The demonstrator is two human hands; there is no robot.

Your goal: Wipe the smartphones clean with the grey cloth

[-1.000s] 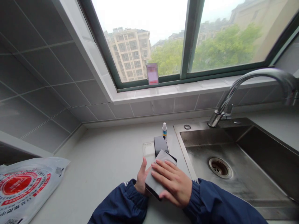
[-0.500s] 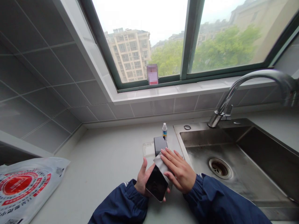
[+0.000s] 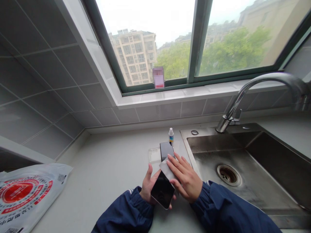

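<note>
My left hand cradles a black-screened smartphone from below, its thumb up along the left side and fingertips curled round the right edge. Across the phone's upper part lies a pale grey cleaning cloth with a zigzag edge. My right hand presses this cloth flat against the screen, fingers together and pointing up and left. Just beyond the hands, a second dark phone rests on the counter, its lower end covered by the cloth and fingers. A clear phone case lies partly under or beside it.
A small white-capped bottle stands behind the second phone. To the right is a steel sink with a curved tap. A printed plastic bag lies at the left on the pale counter. A window spans the back.
My right hand and the cloth have shifted very slightly to the left on the phone. The held phone and everything on the counter stay nearly the same.
</note>
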